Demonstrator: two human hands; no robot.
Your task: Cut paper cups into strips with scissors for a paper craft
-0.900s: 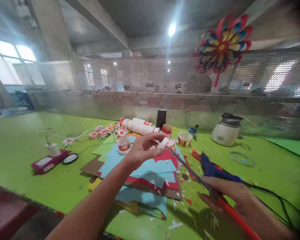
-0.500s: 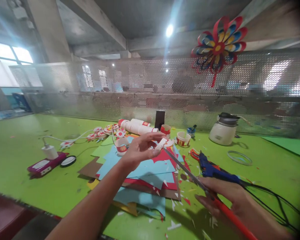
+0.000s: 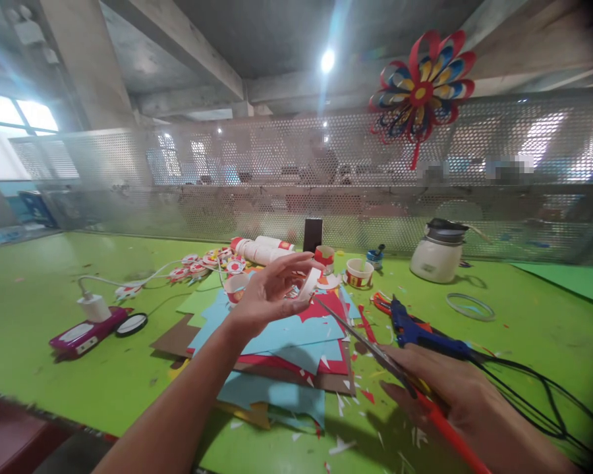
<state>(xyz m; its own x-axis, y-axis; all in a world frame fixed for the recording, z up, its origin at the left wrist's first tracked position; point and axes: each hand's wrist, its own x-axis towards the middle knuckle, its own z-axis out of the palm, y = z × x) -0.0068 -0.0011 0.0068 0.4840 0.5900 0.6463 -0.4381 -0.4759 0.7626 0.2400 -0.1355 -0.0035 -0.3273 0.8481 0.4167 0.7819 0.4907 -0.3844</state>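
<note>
Pinching a small white paper piece [image 3: 310, 283] in my left hand [image 3: 264, 296], I hold it above the stack of coloured paper sheets [image 3: 286, 342]. My right hand [image 3: 445, 385] grips red-handled scissors [image 3: 375, 349], blade tips now nearer the piece than a moment ago, beside the blue glue gun [image 3: 420, 332].

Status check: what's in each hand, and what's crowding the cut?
Left hand pinches a small white paper piece. Right hand grips red-handled scissors, tips at the piece. Coloured paper stack beneath, blue glue gun beside the right hand.

left hand [image 3: 267, 293] pinching paper strip [image 3: 310, 283], right hand [image 3: 449, 385] gripping scissors [image 3: 375, 349]
</note>
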